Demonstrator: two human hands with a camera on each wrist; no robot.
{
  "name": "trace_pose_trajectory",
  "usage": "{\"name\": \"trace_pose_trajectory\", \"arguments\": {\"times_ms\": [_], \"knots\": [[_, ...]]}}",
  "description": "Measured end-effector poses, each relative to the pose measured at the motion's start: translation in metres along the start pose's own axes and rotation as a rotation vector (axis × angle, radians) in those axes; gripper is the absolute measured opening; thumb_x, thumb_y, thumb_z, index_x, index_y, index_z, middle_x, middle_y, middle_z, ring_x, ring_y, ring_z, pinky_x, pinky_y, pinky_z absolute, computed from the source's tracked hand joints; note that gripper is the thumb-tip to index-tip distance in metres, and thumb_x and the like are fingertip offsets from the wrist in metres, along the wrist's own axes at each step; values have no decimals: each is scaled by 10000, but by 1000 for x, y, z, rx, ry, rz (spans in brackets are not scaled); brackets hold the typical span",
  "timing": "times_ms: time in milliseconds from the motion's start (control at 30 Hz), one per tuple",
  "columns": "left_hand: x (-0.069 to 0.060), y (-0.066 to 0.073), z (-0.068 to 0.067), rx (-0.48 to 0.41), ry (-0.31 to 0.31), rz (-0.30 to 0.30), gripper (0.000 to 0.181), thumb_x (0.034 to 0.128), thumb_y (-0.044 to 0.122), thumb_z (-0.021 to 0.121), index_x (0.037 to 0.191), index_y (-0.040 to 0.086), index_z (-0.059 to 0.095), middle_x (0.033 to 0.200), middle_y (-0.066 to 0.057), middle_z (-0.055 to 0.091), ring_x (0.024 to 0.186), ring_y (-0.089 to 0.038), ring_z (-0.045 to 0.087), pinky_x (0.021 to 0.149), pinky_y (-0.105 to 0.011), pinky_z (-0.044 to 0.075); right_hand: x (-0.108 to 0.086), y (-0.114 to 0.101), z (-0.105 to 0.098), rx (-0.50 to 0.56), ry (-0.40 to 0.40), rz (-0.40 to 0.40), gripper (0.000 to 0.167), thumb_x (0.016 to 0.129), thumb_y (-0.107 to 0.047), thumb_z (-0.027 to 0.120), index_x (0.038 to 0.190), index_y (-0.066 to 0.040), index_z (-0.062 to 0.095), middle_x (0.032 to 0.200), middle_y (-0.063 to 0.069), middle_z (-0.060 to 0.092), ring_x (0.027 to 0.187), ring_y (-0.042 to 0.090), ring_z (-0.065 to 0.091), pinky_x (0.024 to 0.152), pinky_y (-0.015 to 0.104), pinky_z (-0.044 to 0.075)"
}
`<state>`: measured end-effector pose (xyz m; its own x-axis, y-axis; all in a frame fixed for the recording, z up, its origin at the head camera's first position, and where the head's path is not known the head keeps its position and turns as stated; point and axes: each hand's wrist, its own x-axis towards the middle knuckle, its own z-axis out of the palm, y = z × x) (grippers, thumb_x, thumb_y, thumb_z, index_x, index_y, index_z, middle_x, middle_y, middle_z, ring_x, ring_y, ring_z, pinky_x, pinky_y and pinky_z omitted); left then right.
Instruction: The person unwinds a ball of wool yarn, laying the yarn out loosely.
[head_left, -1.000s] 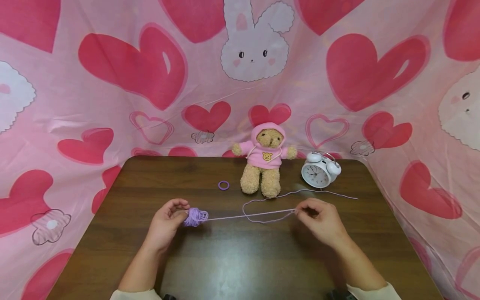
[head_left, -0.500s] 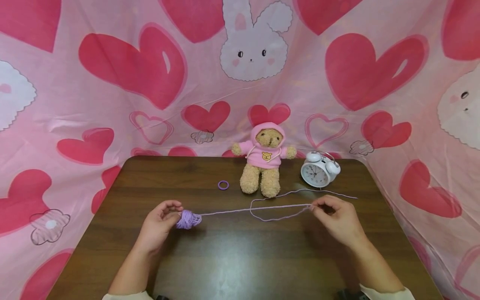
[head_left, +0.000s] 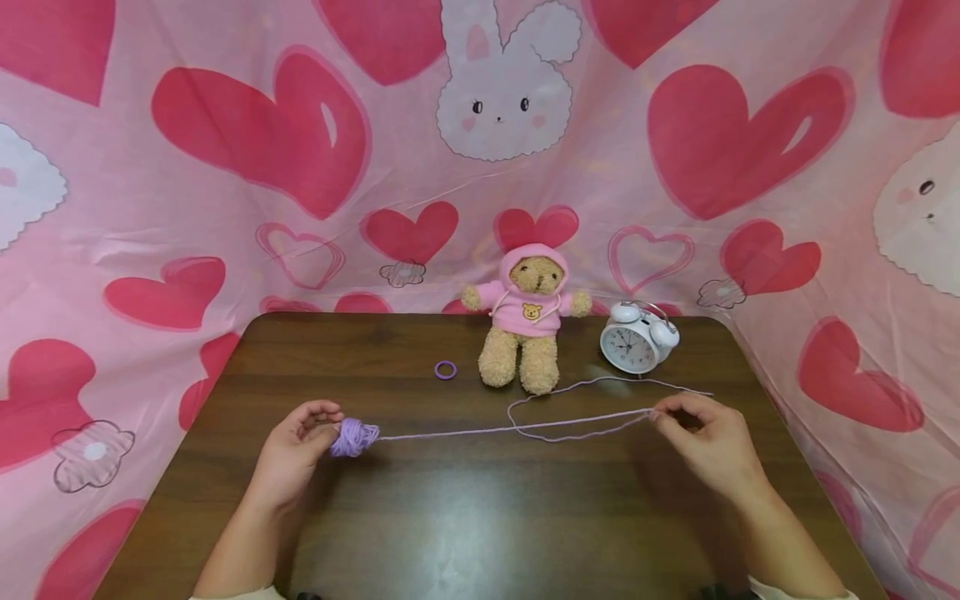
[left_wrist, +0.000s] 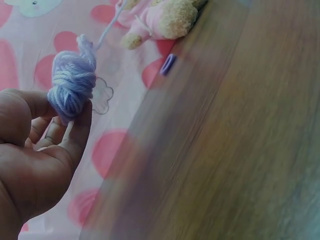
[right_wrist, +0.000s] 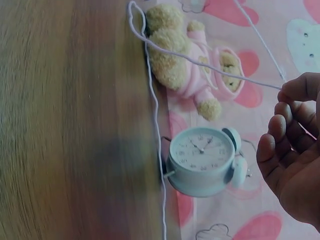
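Observation:
My left hand [head_left: 292, 454] pinches a small bundle of lilac yarn [head_left: 354, 437] between thumb and fingers, held above the table; the left wrist view shows the wound yarn bundle [left_wrist: 74, 82] at the fingertips. A strand of yarn [head_left: 465, 432] runs taut from the bundle across to my right hand [head_left: 712, 442]. Thumb and index finger of that hand pinch the strand. Beyond the pinch, the loose yarn tail [head_left: 558, 439] loops back to the left, then lies along the table past the teddy bear and the clock. In the right wrist view the right hand [right_wrist: 295, 150] has its other fingers loosely bent.
A teddy bear [head_left: 530, 321] in a pink hoodie sits at the table's back edge. To its right stands a white twin-bell alarm clock [head_left: 637, 340]. A purple ring [head_left: 446, 370] lies left of the bear on the dark wooden table [head_left: 450, 517]. Pink heart-print cloth [head_left: 300, 167] hangs behind.
My hands have moved apart, the left with the yarn bundle going left and the right going right. The taut strand between them has grown longer, and the loose loop has shifted right.

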<state>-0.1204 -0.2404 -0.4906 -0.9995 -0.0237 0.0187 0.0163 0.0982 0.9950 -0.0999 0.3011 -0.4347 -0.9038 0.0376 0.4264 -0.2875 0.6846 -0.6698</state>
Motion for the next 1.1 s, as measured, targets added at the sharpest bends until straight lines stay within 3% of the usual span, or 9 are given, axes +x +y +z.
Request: {"name": "trace_pose_trajectory", "arguments": {"times_ms": [200,567,933,1100], "knots": [[-2,0,-8,-12,17,7,340,959,-119,602,1267,-181,471,1127,-111,658,1034,-56,669,871,-196,539,-2,5,-13,-37,24,23,164,841,-6,812,845,-163,766,845,-105,724,760,-68,591,641,101,453],[-5,1,-26,-32,51,12,240,980,-84,622,1212,-68,560,1053,33,672,1001,-53,669,835,-164,537,-7,23,-35,-84,57,57,137,839,-38,827,864,-165,780,835,-173,725,765,-121,585,672,82,410],[-6,-2,-43,-45,94,27,279,981,-103,601,1245,-124,513,1055,27,678,973,-47,671,836,-143,522,-12,41,-56,-99,88,52,108,818,0,819,868,-82,770,798,-329,653,740,-129,547,669,73,401],[-9,-2,-50,-61,105,44,251,979,-101,608,1223,-73,557,1052,37,686,988,-42,664,835,-138,516,-14,48,-68,-89,99,93,67,840,-3,796,880,-36,755,783,-349,640,690,-108,544,623,67,408]]}}
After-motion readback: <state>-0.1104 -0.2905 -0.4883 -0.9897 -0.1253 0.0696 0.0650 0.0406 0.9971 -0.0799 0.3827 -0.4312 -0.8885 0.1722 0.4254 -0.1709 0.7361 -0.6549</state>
